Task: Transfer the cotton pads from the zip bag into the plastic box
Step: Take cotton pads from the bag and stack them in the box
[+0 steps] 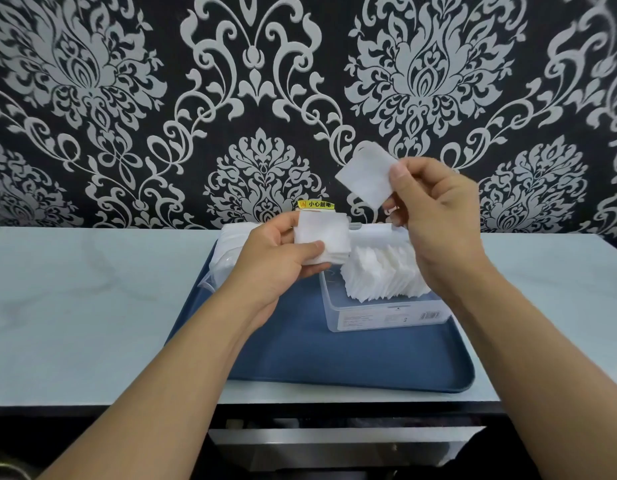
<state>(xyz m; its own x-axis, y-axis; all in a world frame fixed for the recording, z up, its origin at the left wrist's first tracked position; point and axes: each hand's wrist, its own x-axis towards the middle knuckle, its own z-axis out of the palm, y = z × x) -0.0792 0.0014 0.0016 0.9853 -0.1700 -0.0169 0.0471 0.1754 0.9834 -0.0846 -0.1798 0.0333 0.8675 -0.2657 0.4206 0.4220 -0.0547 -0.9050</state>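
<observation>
My left hand (283, 258) grips a small stack of white cotton pads (321, 237) between thumb and fingers, above the left part of the tray. My right hand (435, 216) pinches a single white cotton pad (367, 174), lifted above the box. The clear plastic box (383, 318) stands on the right of the blue tray and holds a leaning row of cotton pads (383, 271). The zip bag (227, 251) lies behind my left hand at the tray's back left, mostly hidden.
The blue tray (335, 362) sits on a pale countertop (92, 306) against a patterned black and silver wall. A yellow warning label (315, 204) shows behind the pads. The box's lid (373, 232) stands open at the back. A drawer front (335, 441) lies below the counter edge.
</observation>
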